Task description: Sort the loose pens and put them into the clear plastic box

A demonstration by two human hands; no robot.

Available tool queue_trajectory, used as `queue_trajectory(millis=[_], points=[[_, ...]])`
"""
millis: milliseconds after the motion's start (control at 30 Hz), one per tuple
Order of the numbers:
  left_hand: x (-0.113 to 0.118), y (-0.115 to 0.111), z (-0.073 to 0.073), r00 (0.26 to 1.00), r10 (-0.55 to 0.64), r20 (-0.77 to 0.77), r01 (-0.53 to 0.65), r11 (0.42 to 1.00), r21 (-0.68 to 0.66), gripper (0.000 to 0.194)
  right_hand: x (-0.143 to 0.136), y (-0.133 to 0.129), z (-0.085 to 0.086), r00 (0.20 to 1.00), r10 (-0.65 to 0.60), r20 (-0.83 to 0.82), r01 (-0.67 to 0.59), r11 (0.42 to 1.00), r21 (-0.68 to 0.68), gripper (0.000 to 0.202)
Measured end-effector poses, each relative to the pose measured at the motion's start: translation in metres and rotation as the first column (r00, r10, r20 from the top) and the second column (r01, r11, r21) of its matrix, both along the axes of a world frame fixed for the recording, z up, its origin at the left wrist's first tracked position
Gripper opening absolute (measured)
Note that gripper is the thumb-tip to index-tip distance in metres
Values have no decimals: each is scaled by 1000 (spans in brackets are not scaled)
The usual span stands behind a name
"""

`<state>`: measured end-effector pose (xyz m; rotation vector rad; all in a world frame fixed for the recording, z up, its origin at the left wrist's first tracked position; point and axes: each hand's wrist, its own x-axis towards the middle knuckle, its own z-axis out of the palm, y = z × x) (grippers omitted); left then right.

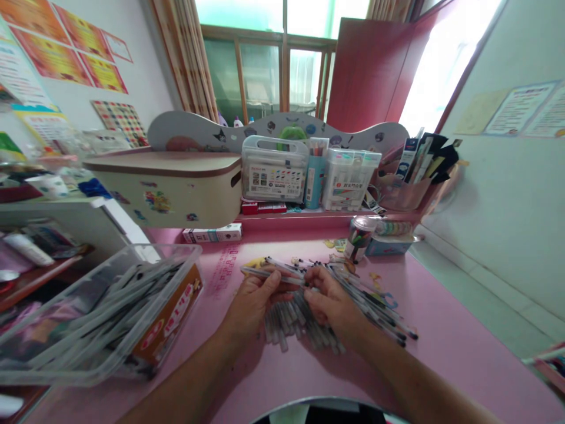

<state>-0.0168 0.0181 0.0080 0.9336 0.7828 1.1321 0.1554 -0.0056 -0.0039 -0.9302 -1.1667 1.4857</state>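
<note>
Over the pink desk (445, 353), the left hand (253, 297) grasps a clear-barrelled pen (253, 271), its end seemingly pinched by the right hand (333, 297) (blurred there), with many pens (123, 300) in the plastic bin (190, 249) and 2 loose heaps (282, 327) outside.

A lidded cream bin (176, 191) — stickered — sits beside a clear handled case (274, 172).

Bright daylight from tall wood-framed window (282, 76), panes blown out to white and pale green. Glare at upper right. Soft shadows beneath forearms on pink flat surface (273, 388). Wide-angle stretching toward edges; left side smeared, fine print hard to read.
</note>
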Motion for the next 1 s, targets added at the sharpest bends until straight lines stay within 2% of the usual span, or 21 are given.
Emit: queue_trajectory(millis=[67, 233, 333, 467, 500, 567, 633, 700, 767, 833, 900, 967, 1000], points=[[-1, 0, 0, 1000, -10, -13, 10, 1000, 13, 38, 0, 0, 0, 1000, 9, -4, -9, 999, -36, 43], [1, -4, 2, 997, 5, -75, -1, 999, 49, 38, 0, 2, -5, 989, 11, 144, -1, 997, -72, 50], [2, -5, 3, 996, 35, -80, -32, 999, 35, 40, -1, 3, -5, 984, -37, 174, 39, 999, -8, 42], [1, -2, 2, 992, 109, -69, -110, 994, -17, 43, -2, 0, 1, 943, -204, 263, 158, 969, 188, 21], [1, 0, 1, 989, 133, -64, -135, 990, -29, 44, -3, -1, 2, 945, -213, 248, 168, 967, 192, 19], [-1, 3, 0, 985, 167, -47, -170, 985, -43, 45, -3, -2, 3, 980, -148, 136, 137, 987, 83, 21], [-1, 4, 0, 983, 180, -40, -182, 982, -46, 46, -3, -2, 3, 998, -32, -61, 25, 993, -115, 25], [-1, 2, 1, 984, 168, -59, -170, 985, -27, 47, -2, -1, 3, 966, 35, -255, -103, 960, -260, 29], [-1, -2, 4, 983, 147, -111, -145, 989, 22, 44, 0, 0, 4, 930, 67, -361, -192, 927, -323, 33], [-1, -6, 6, 974, 140, -178, -125, 988, 93, 38, 1, 0, 4, 919, 82, -385, -224, 914, -339, 34], [0, -8, 9, 957, 166, -238, -129, 978, 161, 31, 0, 0, 3, 938, 99, -331, -217, 914, -343, 31], [-1, -8, 12, 954, 204, -219, -165, 969, 182, 28, -1, 0, 2, 964, 112, -240, -192, 922, -338, 35], [-2, -5, 13, 961, 227, -156, -201, 965, 167, 28, -2, -1, 1, 974, 111, -197, -173, 928, -331, 37]])
